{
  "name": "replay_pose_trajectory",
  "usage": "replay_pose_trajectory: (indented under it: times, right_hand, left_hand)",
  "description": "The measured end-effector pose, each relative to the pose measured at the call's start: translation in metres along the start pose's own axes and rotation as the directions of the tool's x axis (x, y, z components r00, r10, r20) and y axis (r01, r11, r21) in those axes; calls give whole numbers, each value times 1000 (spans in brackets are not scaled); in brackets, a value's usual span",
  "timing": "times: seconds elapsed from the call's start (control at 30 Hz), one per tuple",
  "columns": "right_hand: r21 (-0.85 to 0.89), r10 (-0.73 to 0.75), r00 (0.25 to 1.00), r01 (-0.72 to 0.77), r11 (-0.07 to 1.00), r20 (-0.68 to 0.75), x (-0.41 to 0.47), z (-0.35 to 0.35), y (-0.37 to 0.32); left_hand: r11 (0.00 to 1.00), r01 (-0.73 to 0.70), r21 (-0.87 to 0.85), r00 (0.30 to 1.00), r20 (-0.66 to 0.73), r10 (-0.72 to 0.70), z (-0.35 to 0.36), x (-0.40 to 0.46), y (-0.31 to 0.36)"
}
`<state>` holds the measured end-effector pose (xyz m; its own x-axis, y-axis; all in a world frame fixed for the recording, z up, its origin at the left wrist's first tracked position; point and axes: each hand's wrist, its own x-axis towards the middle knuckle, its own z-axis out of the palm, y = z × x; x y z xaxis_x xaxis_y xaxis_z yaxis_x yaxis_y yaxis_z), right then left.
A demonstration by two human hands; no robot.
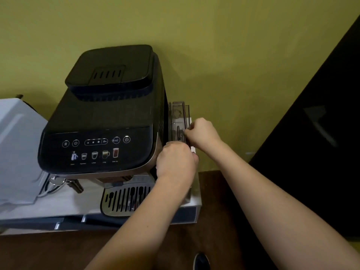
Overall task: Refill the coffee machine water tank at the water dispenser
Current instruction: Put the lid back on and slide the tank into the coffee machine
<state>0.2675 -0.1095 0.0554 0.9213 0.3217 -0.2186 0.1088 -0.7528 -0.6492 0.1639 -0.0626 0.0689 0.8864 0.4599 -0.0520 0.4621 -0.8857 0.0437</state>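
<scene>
A black coffee machine (109, 117) with a lit touch panel stands on a white stand against a green wall. Its clear, smoky water tank (178, 117) sits in the slot along the machine's right side. My left hand (175, 160) is closed around the tank's front end, hiding that part. My right hand (202, 133) pinches the tank's right rim a little further back. No water dispenser is in view.
A metal drip tray (124, 199) juts out at the machine's front, with a steam wand (66, 184) at its left. A white appliance (17, 145) stands at the left. A dark panel (319, 133) rises at the right. Brown floor and a shoe (201, 262) lie below.
</scene>
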Motion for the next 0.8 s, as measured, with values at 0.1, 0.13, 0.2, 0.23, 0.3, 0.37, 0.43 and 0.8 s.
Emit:
replay_pose_trajectory:
  times: [0.1,0.13,0.2,0.23,0.3,0.37,0.43,0.8]
  right_hand:
    - [-36,3,1000,-2,999,9,-5,3,-2]
    - [-54,-2,1000,2,999,1,-7,2,-3]
    - [-82,-12,1000,10,997,-22,-10,1,-4]
    - [-86,-8,999,5,996,-33,-12,0,-4]
    - [-112,6,999,-11,994,-41,-14,-1,-2]
    - [-123,19,999,-24,992,-42,-16,1,0]
    - [-110,27,999,-31,994,-36,-16,3,2]
    - [-145,8,1000,-11,989,-23,-17,5,-1]
  left_hand:
    - [999,39,-27,998,44,-38,7,2,-1]
    - [997,56,-47,997,57,-53,9,1,-1]
    - [996,63,-62,996,59,-59,11,-1,-2]
    - [997,53,-59,997,52,-50,12,-2,-3]
    - [999,19,-47,999,42,-17,13,-5,-3]
    - [999,-11,-43,999,50,13,14,-7,-4]
    - [999,-22,-29,998,53,24,16,-9,-4]
    - [999,-33,13,999,27,33,17,-13,-2]
